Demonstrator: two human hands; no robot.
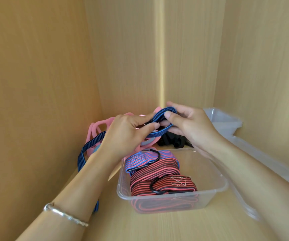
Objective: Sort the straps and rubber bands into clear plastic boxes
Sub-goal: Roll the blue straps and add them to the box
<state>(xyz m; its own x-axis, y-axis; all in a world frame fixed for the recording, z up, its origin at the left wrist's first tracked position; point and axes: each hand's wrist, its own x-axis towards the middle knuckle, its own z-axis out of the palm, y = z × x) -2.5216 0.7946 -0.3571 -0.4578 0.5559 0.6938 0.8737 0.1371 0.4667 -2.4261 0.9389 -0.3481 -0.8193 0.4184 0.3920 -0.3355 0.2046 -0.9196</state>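
Both hands hold a blue strap with black stripes (163, 113) above the shelf, folded into loops between them. My left hand (126, 134) pinches its near end, my right hand (187, 124) grips the far loop. The strap's free tail (84, 152) trails down to the left and under my left forearm. Below the hands stands a clear plastic box (215, 190) holding folded red-and-black straps (157, 173) and a blue-and-pink strap (140, 159), with black hooks showing. Pink rubber bands (96, 129) lie heaped behind my left hand.
Black straps (171, 141) lie at the back under my right hand. A second clear box (223, 119) sits in the back right corner, and a clear lid or box (262, 159) lies along the right wall. Wooden cabinet walls close in on left, back and right.
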